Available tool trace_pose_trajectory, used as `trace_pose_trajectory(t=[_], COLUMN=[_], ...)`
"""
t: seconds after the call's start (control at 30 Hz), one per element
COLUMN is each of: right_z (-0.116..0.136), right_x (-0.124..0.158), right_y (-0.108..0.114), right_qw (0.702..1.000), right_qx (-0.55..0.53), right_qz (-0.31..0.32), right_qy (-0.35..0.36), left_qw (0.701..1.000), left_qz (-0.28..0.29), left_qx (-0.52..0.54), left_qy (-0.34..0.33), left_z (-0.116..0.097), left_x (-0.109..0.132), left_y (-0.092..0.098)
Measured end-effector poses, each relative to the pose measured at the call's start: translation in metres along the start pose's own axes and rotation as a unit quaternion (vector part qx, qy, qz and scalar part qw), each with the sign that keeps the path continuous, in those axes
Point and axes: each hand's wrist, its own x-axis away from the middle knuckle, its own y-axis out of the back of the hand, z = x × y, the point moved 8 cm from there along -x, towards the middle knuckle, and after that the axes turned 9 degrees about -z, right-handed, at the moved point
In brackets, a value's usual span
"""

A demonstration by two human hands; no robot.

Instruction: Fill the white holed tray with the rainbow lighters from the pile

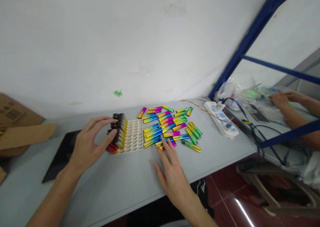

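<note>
My left hand is at the left end of a white tray with rows of holes. Its thumb and fingers are apart, beside black-topped pieces standing upright in the tray; whether it touches them I cannot tell. Those pieces have yellow and red bodies and look like lighters. To the tray's right lie many loose shiny tubes, shaped like lighter bodies, in blue-yellow, pink-yellow and green-yellow. My right hand reaches over their near edge, fingers stretched out, fingertips at a pink-and-yellow tube.
A dark flat tablet-like thing lies left of the tray, near a cardboard box. A white power strip with cables stands at the right, by a blue metal frame. Beyond it, another person's hands work among plastic bags.
</note>
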Motion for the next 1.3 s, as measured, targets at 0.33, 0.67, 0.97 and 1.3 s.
trace_pose_trajectory(t=[0.33,0.67,0.97,1.3], right_z=[0.005,-0.017,-0.013,-0.029], right_x=[-0.042,-0.038,-0.032,-0.134], right_y=[-0.029,-0.014,-0.004,-0.025], right_qw=[0.993,0.99,0.996,0.964], right_qx=[0.055,0.094,0.044,0.199], right_qz=[0.067,0.079,0.023,0.141], right_qy=[0.077,0.073,0.08,0.102], left_qw=[0.991,0.99,0.99,0.988], left_qz=[0.133,0.14,0.137,0.149], left_qx=[0.021,0.005,0.013,0.043], left_qy=[0.003,0.006,0.006,0.021], left_z=[0.008,0.005,0.003,0.003], left_x=[0.014,0.017,0.018,0.019], left_y=[-0.033,-0.037,-0.037,-0.035])
